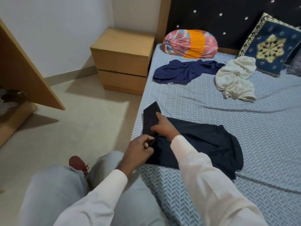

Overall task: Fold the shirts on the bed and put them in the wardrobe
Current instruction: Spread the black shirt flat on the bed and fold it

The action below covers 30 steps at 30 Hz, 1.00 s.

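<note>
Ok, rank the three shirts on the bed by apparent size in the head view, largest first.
1. dark shirt, spread flat, though nearest the camera.
2-3. blue shirt and cream shirt: both crumpled, farther back, look about alike, so unranked.

We've got our left hand (140, 150) pinching the dark shirt (203, 144) mid-frame, right hand (162, 126) pressing on its sleeve (150, 117); blue shirt (184, 70) and cream shirt (234, 79) lie crumpled upper right.

A home bedroom: a bed (244, 111) with patterned sheet fills the right, studded headboard (211, 13) upper right, cushions (270, 46), a wooden nightstand (122, 62) beside it.
</note>
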Tool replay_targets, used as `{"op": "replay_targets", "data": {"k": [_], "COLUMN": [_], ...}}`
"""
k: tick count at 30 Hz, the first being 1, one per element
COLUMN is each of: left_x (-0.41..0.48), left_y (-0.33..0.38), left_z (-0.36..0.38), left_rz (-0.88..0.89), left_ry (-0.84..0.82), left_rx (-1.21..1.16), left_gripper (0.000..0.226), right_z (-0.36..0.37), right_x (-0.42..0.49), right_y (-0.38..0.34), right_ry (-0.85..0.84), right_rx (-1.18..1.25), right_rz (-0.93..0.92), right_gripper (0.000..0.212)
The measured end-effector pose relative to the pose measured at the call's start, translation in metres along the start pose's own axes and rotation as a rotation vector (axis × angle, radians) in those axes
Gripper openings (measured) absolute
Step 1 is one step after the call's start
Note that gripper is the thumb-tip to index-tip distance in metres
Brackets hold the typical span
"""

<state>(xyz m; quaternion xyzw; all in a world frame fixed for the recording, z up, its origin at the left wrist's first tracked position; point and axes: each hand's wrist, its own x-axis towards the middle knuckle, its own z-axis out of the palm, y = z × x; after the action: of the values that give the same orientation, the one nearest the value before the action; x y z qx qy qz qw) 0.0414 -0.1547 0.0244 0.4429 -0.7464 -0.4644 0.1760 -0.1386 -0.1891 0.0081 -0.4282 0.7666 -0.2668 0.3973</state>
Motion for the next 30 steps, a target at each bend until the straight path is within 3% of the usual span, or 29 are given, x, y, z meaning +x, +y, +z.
{"op": "replay_targets", "data": {"k": [3,9,12,17,23,27,30], "left_x": [0.001,0.005,0.005,0.007,0.009,0.008,0.008], "left_y": [0.001,-0.021,-0.024,-0.02,-0.018,-0.017,-0.02], "left_z": [0.04,0.092,0.108,0.121,0.131,0.136,0.138], "left_rz": [0.099,0.185,0.199,0.316,0.359,0.391,0.416], "left_ry": [-0.072,-0.129,-0.195,-0.147,-0.154,-0.164,-0.168], "left_rx": [0.194,0.722,0.717,0.69,0.72,0.765,0.771], "left_gripper": [0.051,0.077,0.073,0.052,0.037,0.036,0.038], "right_z": [-0.036,-0.102,-0.132,-0.168,-0.183,-0.183,-0.177], "right_x": [-0.027,-0.063,-0.076,-0.092,-0.103,-0.114,-0.133], "right_y": [0.054,0.125,0.148,0.18,0.202,0.211,0.218], "right_ry": [0.057,0.166,0.235,0.341,0.329,0.32,0.321], "right_rx": [0.165,0.362,0.401,0.387,0.348,0.42,0.333], "right_rz": [0.042,0.128,0.172,0.232,0.297,0.276,0.263], "right_gripper": [0.09,0.083,0.079,0.078,0.077,0.086,0.104]}}
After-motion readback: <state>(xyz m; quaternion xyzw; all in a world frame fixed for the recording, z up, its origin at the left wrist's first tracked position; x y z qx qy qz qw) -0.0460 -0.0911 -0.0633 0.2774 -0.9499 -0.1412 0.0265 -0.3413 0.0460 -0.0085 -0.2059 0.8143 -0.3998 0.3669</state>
